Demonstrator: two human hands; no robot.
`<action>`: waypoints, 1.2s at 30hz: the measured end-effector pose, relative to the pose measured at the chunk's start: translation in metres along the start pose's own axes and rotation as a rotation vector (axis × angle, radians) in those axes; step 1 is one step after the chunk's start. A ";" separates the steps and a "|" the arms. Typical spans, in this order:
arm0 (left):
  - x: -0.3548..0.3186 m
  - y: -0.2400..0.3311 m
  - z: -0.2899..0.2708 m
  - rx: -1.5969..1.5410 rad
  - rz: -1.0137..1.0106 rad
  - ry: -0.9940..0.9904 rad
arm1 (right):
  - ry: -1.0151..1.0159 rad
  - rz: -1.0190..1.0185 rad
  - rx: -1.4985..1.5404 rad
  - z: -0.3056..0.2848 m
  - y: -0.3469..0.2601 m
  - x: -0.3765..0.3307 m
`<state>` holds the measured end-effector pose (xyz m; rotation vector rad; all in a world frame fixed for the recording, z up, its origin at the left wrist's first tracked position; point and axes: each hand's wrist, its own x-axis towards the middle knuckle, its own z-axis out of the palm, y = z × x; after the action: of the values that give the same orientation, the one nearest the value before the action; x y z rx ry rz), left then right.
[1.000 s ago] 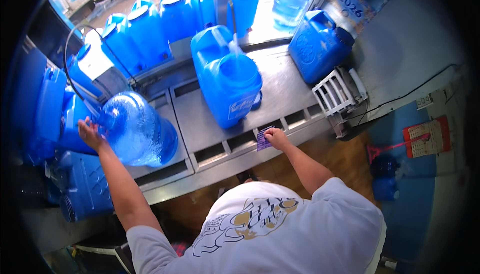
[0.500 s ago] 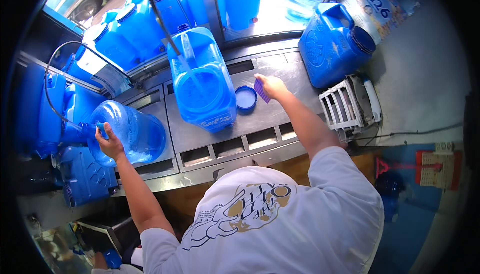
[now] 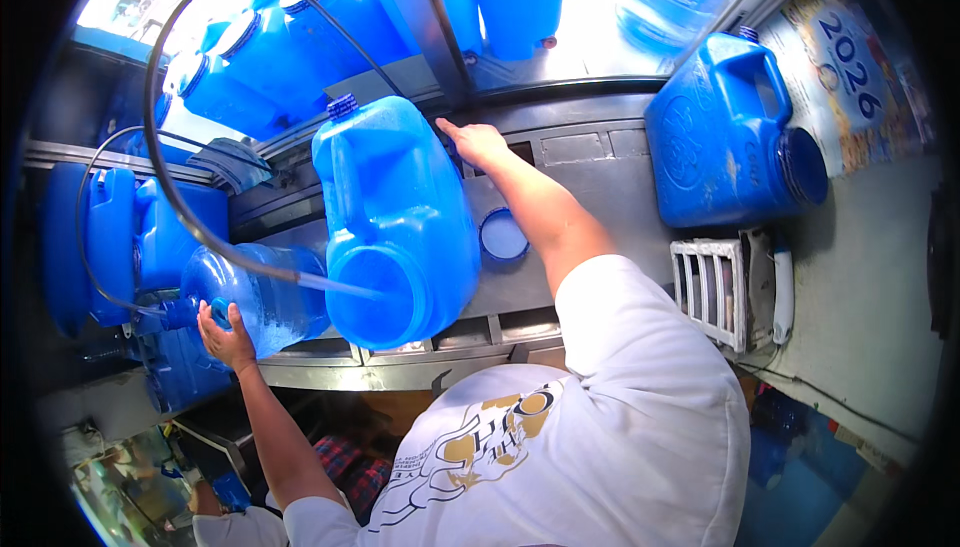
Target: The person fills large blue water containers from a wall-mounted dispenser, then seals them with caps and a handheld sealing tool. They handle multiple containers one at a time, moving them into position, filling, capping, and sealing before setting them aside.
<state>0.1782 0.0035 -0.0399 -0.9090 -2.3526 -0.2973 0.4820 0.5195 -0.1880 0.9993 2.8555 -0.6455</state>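
As I look down over a white printed shirt (image 3: 560,447), I see my two bare arms reaching onto a steel bench (image 3: 590,187). Nearest, at lower left, my left hand (image 3: 226,335) rests on the shoulder of a clear blue round bottle (image 3: 255,297) lying on its side, its neck pointing left. The fingers (image 3: 210,315) are spread over the curved plastic, cupping it rather than pinching it.

Just right of that bottle, a big blue jug (image 3: 395,217) lies at the middle of the bench, wide mouth toward me, small capped spout away. A thin tube (image 3: 330,284) runs from a black hose (image 3: 170,177) into the wide mouth. A round blue cap (image 3: 503,237) lies on the bench just beside the jug, close under my right forearm.

Farther out, my right hand (image 3: 472,142) reaches past the jug to the back of the bench, fingers (image 3: 447,128) stretched flat and close together, pinching nothing that I can see. I cannot tell whether they touch the jug.

To the right, well apart, a second jug (image 3: 720,147) lies on its side, with a white grille (image 3: 710,292) nearer me. Beyond the bench, more blue jugs (image 3: 300,37) stand in a row.
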 end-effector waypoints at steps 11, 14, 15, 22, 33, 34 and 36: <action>0.006 0.023 -0.012 0.000 0.034 -0.014 | 0.026 -0.183 -0.117 0.013 -0.012 0.078; 0.006 0.020 -0.011 -0.026 0.067 0.013 | 0.073 -0.252 -0.172 0.025 -0.003 0.078; 0.005 0.017 -0.012 -0.022 0.036 -0.034 | 0.125 -0.265 -0.130 0.027 -0.001 0.077; 0.000 0.013 -0.009 0.118 -0.002 -0.057 | 0.269 -0.321 -0.332 0.027 0.005 0.071; 0.000 0.015 -0.009 0.128 -0.018 -0.022 | 0.123 -0.001 -0.324 0.055 0.045 0.047; 0.000 0.014 -0.008 0.133 -0.014 -0.022 | 0.104 0.015 -0.313 0.056 0.046 0.048; -0.001 0.013 -0.007 0.129 -0.015 -0.015 | 0.096 0.025 -0.308 0.058 0.046 0.050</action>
<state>0.1908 0.0103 -0.0349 -0.8349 -2.3627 -0.1432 0.4651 0.5582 -0.2667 1.0369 2.8945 -0.1495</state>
